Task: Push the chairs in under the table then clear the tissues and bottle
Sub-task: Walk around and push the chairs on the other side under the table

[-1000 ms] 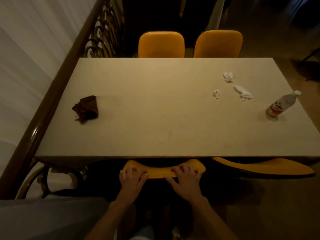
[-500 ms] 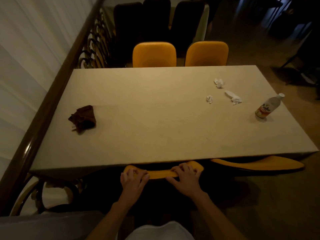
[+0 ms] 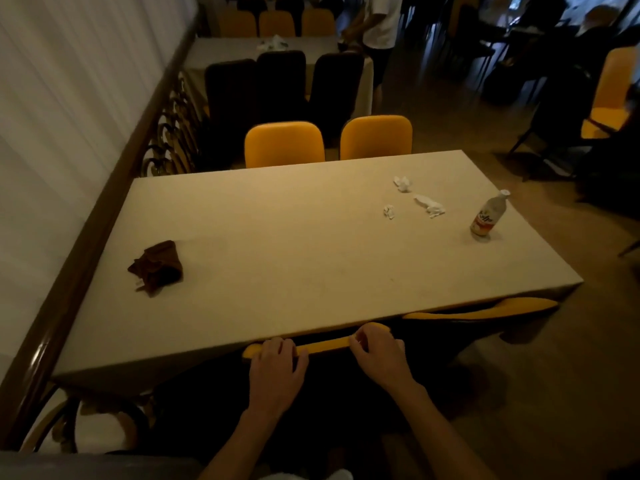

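My left hand [image 3: 275, 370] and my right hand [image 3: 379, 355] both grip the top of a yellow chair back [image 3: 322, 345] that sits tight against the near edge of the beige table [image 3: 294, 244]. A second yellow chair [image 3: 485, 308] is tucked under the same edge to the right. Three crumpled white tissues lie on the far right of the table: one [image 3: 402, 183], one [image 3: 429, 206] and a small one [image 3: 389, 212]. A white bottle [image 3: 488, 214] with an orange label stands upright near the right edge.
A crumpled brown cloth [image 3: 157, 265] lies on the table's left side. Two yellow chairs [image 3: 284, 144] [image 3: 376, 137] stand at the far edge. A wooden railing [image 3: 104, 216] runs along the left. Another table [image 3: 263, 50] with dark chairs and a standing person [image 3: 375, 32] are behind.
The view has tilted up and back, showing more of the room. The chair back in my hands has slid closer under the table edge. Nothing on the table has moved.
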### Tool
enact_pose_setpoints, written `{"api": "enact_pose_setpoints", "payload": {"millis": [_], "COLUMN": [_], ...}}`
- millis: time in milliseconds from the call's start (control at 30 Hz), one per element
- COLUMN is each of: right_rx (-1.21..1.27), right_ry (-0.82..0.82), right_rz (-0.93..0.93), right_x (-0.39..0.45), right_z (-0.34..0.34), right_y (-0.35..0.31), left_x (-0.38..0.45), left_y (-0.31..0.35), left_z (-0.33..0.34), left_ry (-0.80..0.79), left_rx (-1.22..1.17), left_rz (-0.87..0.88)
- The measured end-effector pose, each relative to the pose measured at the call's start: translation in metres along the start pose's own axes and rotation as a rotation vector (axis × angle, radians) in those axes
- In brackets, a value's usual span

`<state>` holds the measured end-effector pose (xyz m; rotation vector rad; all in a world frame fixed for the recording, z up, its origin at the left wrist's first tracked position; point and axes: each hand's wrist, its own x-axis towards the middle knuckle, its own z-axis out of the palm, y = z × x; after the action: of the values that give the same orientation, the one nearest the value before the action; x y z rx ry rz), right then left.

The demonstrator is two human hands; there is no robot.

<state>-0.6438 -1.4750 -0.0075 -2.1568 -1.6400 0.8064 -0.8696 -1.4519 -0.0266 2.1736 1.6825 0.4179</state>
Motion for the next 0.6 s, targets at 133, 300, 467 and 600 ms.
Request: {"api": "enact_pose_setpoints", "payload": {"millis": [133, 300, 467, 600], "right_rx": [-0.175, -0.249, -0.254, -0.201], "right_ry": [0.24, 0.391, 0.476, 0.515], "right_rz": [-0.058, 0.057, 0.188, 0.293], "right_x": [-0.027, -0.057, -0.079, -0.102], "right_z": [0.01, 0.02, 0.019, 0.008], "right_y": [0.006, 0.01, 0.021, 0.039], "left_x": [-0.007, -0.01, -0.008, -0.009], "left_y": [0.019, 0.03, 0.047, 0.069], "left_z": [-0.004, 0.005, 0.018, 0.029], "left_ry": [0.127, 0.116, 0.083, 0.008], "left_rx": [0.095, 0.158, 0.143, 0.093], "left_rz": [0.098, 0.203, 0.332, 0.425]}}
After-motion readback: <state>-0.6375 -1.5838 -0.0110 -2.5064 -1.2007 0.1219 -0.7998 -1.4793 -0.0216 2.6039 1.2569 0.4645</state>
